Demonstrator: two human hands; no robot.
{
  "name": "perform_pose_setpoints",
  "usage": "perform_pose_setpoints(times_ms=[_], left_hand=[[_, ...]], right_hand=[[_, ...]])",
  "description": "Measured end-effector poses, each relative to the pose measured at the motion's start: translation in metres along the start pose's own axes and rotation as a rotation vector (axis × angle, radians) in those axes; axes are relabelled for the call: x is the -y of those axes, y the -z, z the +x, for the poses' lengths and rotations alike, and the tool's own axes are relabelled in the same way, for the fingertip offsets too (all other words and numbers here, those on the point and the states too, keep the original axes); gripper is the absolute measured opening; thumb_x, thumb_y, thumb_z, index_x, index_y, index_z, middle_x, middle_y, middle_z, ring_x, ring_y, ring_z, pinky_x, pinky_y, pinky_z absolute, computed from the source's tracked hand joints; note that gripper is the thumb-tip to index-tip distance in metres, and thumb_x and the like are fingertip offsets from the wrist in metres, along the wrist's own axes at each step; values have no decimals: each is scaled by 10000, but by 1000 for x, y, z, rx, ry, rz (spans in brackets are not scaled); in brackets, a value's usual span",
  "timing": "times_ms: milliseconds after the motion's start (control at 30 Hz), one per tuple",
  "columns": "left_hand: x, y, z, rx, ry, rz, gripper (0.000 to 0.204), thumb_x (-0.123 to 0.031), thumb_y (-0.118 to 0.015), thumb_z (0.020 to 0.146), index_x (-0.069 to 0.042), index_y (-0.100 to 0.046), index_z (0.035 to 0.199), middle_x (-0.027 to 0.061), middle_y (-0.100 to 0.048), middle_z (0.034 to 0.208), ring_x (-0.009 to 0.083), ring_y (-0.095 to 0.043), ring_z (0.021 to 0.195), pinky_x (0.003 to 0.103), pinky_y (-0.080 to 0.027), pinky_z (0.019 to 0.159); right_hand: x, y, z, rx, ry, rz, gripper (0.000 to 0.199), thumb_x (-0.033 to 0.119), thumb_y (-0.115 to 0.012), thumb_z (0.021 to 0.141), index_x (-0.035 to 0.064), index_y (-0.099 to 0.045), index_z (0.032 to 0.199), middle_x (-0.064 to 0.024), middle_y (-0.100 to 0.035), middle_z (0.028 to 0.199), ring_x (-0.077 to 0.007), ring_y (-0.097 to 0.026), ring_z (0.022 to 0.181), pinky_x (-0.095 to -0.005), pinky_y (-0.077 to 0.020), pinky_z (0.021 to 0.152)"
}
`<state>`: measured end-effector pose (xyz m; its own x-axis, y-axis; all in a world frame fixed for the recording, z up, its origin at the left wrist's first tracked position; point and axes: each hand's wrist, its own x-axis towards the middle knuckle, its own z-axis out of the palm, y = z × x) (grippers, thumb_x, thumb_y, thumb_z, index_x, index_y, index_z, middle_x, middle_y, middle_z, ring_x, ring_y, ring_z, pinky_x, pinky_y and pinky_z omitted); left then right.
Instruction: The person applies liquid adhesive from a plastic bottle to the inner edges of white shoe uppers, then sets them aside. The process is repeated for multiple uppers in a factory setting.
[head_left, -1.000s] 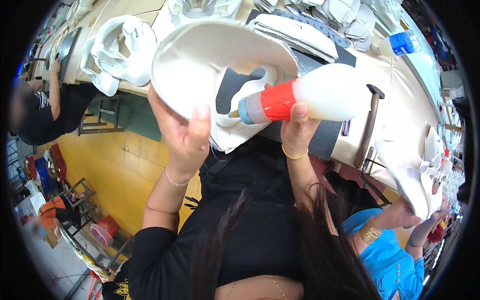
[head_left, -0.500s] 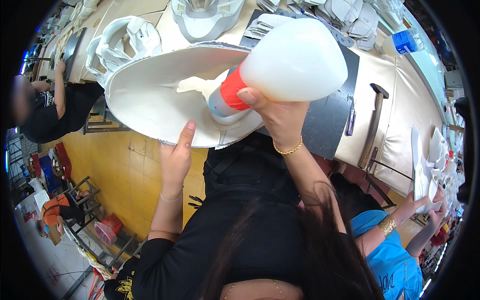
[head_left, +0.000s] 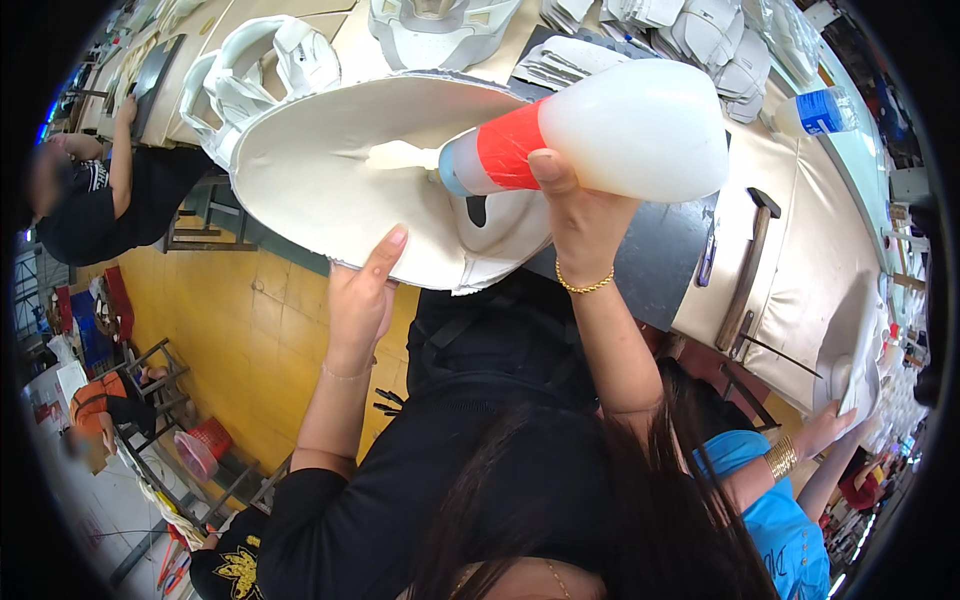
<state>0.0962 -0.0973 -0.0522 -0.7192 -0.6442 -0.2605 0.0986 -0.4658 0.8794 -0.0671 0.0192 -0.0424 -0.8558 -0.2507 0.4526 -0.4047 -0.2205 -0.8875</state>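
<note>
My left hand [head_left: 362,300] holds the near rim of a large cream oval shell [head_left: 310,190], thumb inside and fingers mostly hidden beneath. The shell is hollow, with a rough edge and a dark slot near its right end. In my right hand [head_left: 590,215] is a milky white squeeze bottle [head_left: 650,130] with a red band round its neck, tipped on its side over the shell. Its pale, uneven spout [head_left: 400,157] points left into the hollow; whether it touches the surface I cannot tell.
White moulded pieces [head_left: 440,35] stand behind the shell on the padded table. Stacked pale flat pieces [head_left: 700,40] lie at the back right. A dark board [head_left: 650,260], a hammer [head_left: 745,270] and a pen-like tool [head_left: 707,255] lie to the right. A co-worker's hand [head_left: 825,425] holds another shell.
The bottle has swung closer to level and its spout end has risen off the shell's right part, uncovering the dark slot. My left hand keeps its hold on the rim.
</note>
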Motion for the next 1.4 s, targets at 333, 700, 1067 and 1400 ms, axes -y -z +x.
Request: perform_pose_setpoints(times_ms=[333, 700, 1067, 1400], left_hand=[[3, 4, 6, 32, 46, 2, 446, -18, -582, 871, 34, -403, 1277, 143, -521, 1205, 228, -541, 1104, 364, -454, 949], [4, -1, 5, 17, 70, -28, 392, -34, -612, 867, 29, -466, 1226, 103, -553, 1137, 176, -552, 1040, 296, -460, 884], [5, -4, 4, 46, 30, -24, 387, -27, -609, 869, 34, -471, 1225, 105, -552, 1154, 178, -542, 1060, 297, -441, 919], [8, -12, 2, 49, 11, -33, 404, -28, -601, 877, 34, -445, 1245, 118, -533, 1184, 187, -531, 1088, 316, -443, 925]], right_hand=[[-2, -3, 5, -2, 61, -63, 388, 293, -824, 691, 41, -670, 942, -36, -676, 879, -157, -633, 780, -295, -504, 713], [-5, 3, 2, -148, -53, 204, 396, 317, -838, 668, 45, -652, 887, -23, -664, 836, -155, -627, 755, -299, -503, 695], [4, 9, 2, -10, 13, -23, 425, 309, -844, 659, 43, -654, 929, -33, -674, 878, -152, -642, 777, -290, -518, 710], [0, 29, -15, 73, 20, -175, 497, 333, -860, 623, 45, -658, 974, -37, -684, 909, -153, -653, 822, -288, -525, 733]])
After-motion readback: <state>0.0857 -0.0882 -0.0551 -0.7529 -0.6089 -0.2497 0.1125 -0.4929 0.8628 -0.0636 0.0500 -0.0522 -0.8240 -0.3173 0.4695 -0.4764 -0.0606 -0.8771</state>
